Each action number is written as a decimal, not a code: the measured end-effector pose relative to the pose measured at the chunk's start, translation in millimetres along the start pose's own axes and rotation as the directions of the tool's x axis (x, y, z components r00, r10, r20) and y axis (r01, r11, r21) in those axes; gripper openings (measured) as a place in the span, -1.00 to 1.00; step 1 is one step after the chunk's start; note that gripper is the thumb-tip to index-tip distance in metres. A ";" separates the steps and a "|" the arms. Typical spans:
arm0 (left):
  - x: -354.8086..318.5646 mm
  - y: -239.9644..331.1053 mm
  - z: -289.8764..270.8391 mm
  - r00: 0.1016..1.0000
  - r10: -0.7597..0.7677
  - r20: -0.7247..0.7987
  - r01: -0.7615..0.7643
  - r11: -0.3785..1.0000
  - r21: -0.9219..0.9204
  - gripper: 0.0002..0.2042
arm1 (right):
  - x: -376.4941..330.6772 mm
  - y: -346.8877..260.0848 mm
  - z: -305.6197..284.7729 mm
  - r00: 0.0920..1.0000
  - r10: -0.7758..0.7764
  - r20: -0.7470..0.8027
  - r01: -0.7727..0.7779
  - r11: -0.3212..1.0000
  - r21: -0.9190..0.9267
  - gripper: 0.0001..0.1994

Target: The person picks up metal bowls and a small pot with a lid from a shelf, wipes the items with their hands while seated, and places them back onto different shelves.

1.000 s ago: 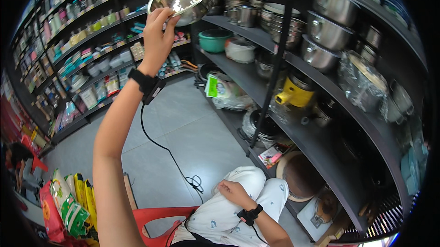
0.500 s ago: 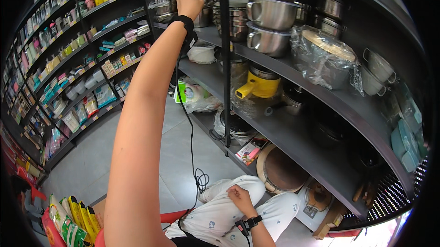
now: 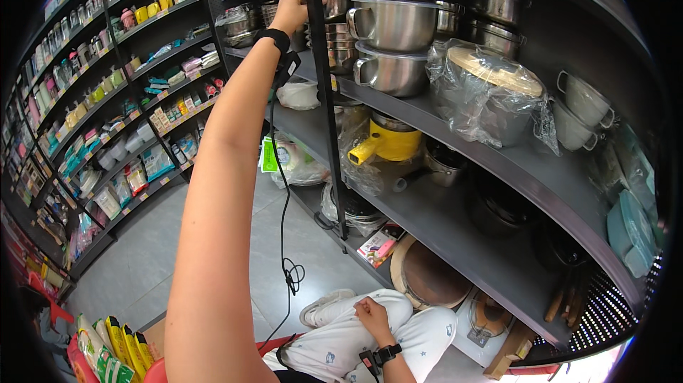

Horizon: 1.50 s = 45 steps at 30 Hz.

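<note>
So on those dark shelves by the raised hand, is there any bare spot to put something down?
A bare strip of the middle shelf lies in front of the yellow pot, running right under the wrapped pot. The upper shelf is crowded: stacked steel pots fill it beside the left hand. The right hand rests on the lap.

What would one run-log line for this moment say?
left hand: raised, at steel pots on shelf | right hand: resting on lap | cable: hanging from left wrist

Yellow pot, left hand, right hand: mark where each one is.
yellow pot [image 3: 393,145], head view, on its yellow side wall.
left hand [image 3: 290,10], head view, back of hand.
right hand [image 3: 371,312], head view, its knuckles.
</note>
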<state>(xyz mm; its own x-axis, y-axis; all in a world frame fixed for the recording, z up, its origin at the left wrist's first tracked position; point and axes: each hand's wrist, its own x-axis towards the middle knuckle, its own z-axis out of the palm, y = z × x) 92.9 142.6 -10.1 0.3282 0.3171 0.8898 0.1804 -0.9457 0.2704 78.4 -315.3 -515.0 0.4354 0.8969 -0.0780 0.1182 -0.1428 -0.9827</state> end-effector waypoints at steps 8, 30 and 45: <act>-14.1 -34.3 13.4 0.985 -0.058 0.164 0.089 0.978 -0.190 -0.55 | 1.7 -3.4 4.0 1.000 -0.006 0.025 0.007 1.000 -0.020 -0.88; -16.0 -14.0 1.5 0.968 -0.030 0.251 0.044 0.998 -0.053 -0.65 | 2.1 -4.5 1.7 0.999 0.010 0.051 -0.009 1.000 -0.016 -0.91; -21.7 -9.8 -2.9 0.992 0.113 0.056 -0.117 0.992 0.057 -0.78 | 0.9 -6.2 5.2 0.998 -0.009 0.056 0.007 0.999 0.033 -0.93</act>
<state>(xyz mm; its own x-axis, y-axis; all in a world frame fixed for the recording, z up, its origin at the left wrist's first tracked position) 81.3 144.7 -30.9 0.3980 0.2114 0.8927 0.1936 -0.9705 0.1434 73.4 -311.4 -509.8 0.3836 0.9201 -0.0784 0.0915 -0.1224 -0.9883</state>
